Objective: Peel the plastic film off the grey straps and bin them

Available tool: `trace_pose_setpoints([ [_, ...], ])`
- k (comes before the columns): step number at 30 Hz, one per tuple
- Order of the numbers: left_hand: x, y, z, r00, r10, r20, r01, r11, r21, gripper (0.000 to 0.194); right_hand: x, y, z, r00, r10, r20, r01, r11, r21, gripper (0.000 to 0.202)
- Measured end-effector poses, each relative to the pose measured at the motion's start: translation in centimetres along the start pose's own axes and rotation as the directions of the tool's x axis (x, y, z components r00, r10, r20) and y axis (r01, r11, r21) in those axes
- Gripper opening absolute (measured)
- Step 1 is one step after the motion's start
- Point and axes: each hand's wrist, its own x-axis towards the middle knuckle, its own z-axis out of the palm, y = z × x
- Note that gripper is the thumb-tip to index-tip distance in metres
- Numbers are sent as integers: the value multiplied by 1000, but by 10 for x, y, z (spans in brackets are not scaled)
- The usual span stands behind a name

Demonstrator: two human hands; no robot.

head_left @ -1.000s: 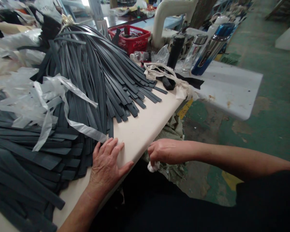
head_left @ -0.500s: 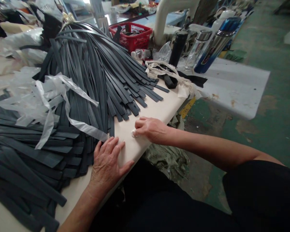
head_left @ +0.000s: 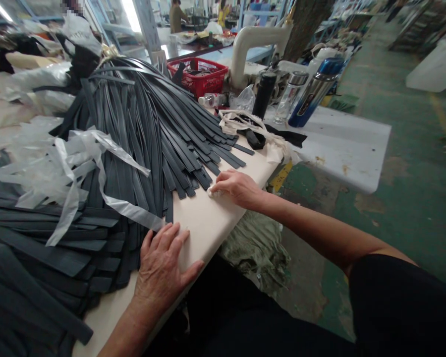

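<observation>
My left hand (head_left: pixel 163 263) lies flat on the pale tabletop (head_left: pixel 193 220), fingers spread, its fingertips by the end of a white plastic strip (head_left: pixel 128 210). Further along the table edge, my right hand (head_left: pixel 240 188) is closed with its fingers pressed down on a small white wad (head_left: pixel 210 192), whose material I cannot make out. Beyond both hands fans a large bundle of dark grey flat strips (head_left: pixel 134 124), tied at its far end. A second heap of similar strips (head_left: pixel 44 248) lies to the left of my left hand.
A red basket (head_left: pixel 198 77), a clear plastic bottle (head_left: pixel 212 100), a black flask (head_left: pixel 263 94) and a blue-silver flask (head_left: pixel 314 94) stand or lie behind. Pale cloth scraps (head_left: pixel 245 121) lie at the table corner. Green cloth (head_left: pixel 258 248) hangs below the edge. People work far back.
The camera view has tilted up, showing more of the room. My right hand has moved slightly away along the table with the white wad; my left hand stays flat.
</observation>
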Motion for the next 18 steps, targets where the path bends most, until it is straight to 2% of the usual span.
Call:
trace_pose_setpoints([
  [2,0,1,-1,1000,-11,11,11,1000,-6,52,6,0,11,1000,-2,10,2,1000,-16,28],
  [5,-1,2,-1,1000,-14,27,15,999,-29,53,-6,-20,14,998,-21,62,22,1000,-17,27],
  [7,-1,0,0,999,-19,25,20,999,-41,52,-24,-43,9,988,-76,136,66,995,73,28],
  [9,1,-4,1,999,-31,29,32,998,-52,51,-41,-69,5,958,-198,209,152,965,214,28],
  [11,4,-6,-1,998,-44,52,47,996,-77,53,-54,-92,2,928,-297,226,215,920,327,31],
  [13,4,-3,-11,996,-78,51,84,988,-131,56,-63,-111,0,939,-296,175,212,899,382,34],
  [15,-1,5,-26,989,-148,-23,139,964,-225,61,-66,-124,-1,978,-197,65,152,893,423,35],
  [17,-12,15,-40,967,-229,-107,172,905,-389,70,-65,-131,3,995,-94,-40,102,876,471,29],
  [18,-20,21,-46,957,-267,-117,174,845,-506,73,-63,-133,7,995,-73,-73,100,868,486,26],
])
